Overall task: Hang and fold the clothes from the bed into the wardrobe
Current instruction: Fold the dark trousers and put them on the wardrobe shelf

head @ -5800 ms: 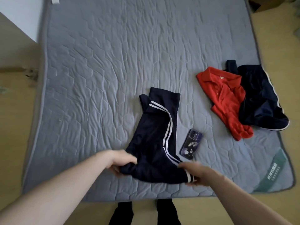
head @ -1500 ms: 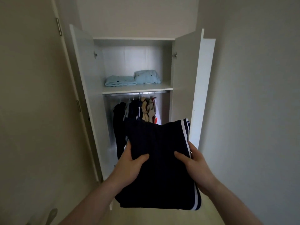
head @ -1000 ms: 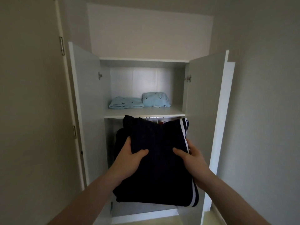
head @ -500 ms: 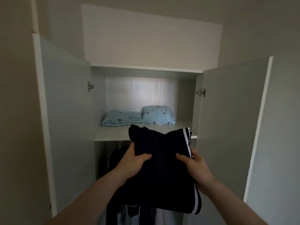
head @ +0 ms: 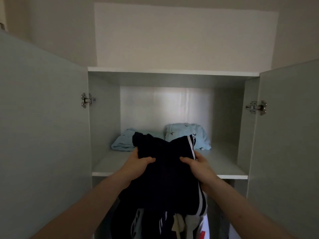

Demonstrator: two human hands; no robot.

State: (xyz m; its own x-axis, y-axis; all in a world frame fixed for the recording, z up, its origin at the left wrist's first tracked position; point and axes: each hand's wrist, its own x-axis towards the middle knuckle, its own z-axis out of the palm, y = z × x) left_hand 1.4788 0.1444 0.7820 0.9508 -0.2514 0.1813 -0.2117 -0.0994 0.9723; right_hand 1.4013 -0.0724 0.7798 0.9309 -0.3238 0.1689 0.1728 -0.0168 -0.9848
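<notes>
A home bedroom: open wardrobe [head: 165, 73] holding folded clothes [head: 188, 135].

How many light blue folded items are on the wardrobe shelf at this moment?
2. One light blue bundle lies at the back left of the shelf; the other light blue bundle sits at the back right. The held dark garment covers the space between them, which could hide something.

The folded garment [head: 165, 171] is dark navy cloth, matt, with smooth white stripes down its right edge. 2 folded bundles [head: 188, 135] are soft pale-blue printed cloth. The shelf [head: 224, 166] and doors [head: 43, 118] look like smooth, matt laminated board. The hinges [head: 87, 100] are shiny metal.
</notes>
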